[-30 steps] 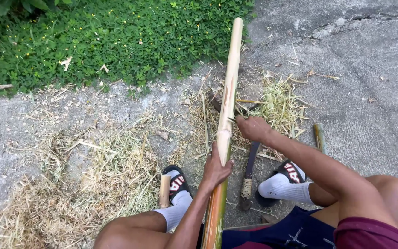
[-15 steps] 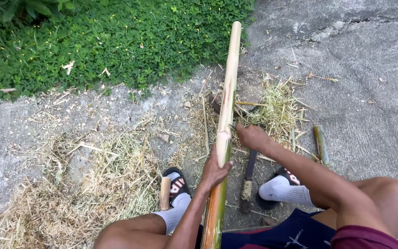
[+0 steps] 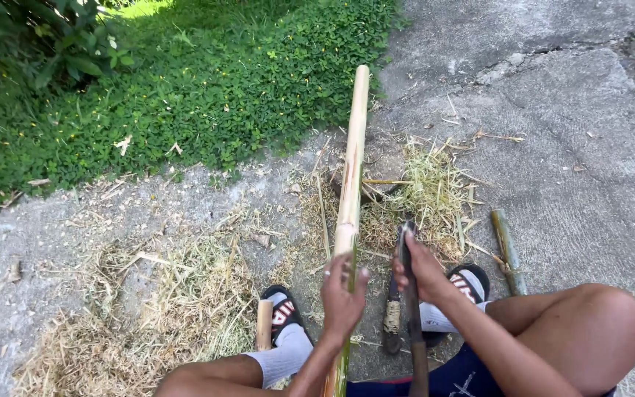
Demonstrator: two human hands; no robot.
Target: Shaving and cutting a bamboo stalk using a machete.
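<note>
1. A long bamboo pole (image 3: 352, 184) is held slanting away from the seated person, its far end raised over the edge of the green ground cover (image 3: 185, 110) and its near end running down between the knees, out of the bottom of the picture.
2. The left hand (image 3: 342, 294) is closed around the pole at its lower part, with the thumb laid up along the stem.
3. The right hand (image 3: 420, 270) is closed on a dark blade (image 3: 406, 254) held upright just beside the pole; the blade's lower length runs down past the wrist.
4. A second tool with a wrapped handle (image 3: 392, 312) lies on the concrete (image 3: 567, 147) between the sandalled feet.
5. A short green bamboo piece (image 3: 508, 250) lies to the right of the right foot, and a short pale stub (image 3: 264, 323) stands by the left foot.
6. Dry shavings and fibres (image 3: 148, 294) are scattered around the feet and piled at the left.
7. The pole is judged stiff and hollow, light for its length, though leverage from the long free end is to be expected.
8. Its pale scraped skin is judged smooth and somewhat slippery, and split edges may be sharp.
9. A hold near the lower part, close to where the blade works, is judged steadiest.
</note>
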